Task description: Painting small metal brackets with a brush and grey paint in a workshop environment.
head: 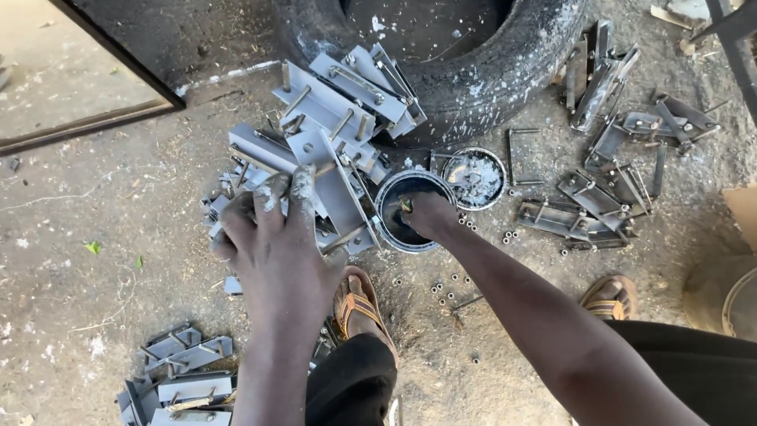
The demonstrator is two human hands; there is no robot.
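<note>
The person's left hand [272, 237] lies palm down with its fingers spread over a heap of grey-painted metal brackets [315, 158] on the dirt ground [102, 229]; the fingertips, smeared with pale paint, press on the near plates of the heap, and the hand looks flat and open rather than closed around anything. The heap leans against the near wall of an old black tyre [489, 79], which lies at the top edge of the view.

The right hand [430, 214] reaches into a small round paint can [406, 211] standing just right of the heap, touching its near plates. The hand is curled inside the can's mouth; it may be pinching a small piece, though the view is too dark there to tell for sure. Just beside the can, toward the tyre, lies a round lid [475, 177] crusted with pale paint.

Right of the lid a second scatter of darker, unpainted brackets [607, 189] spreads over the ground, with thin bent rods among them. Small nuts [449, 288] lie loose between the can and the person's sandalled feet [359, 308]. Another small pile of grey brackets [185, 379] sits at the bottom left corner of the view
</note>
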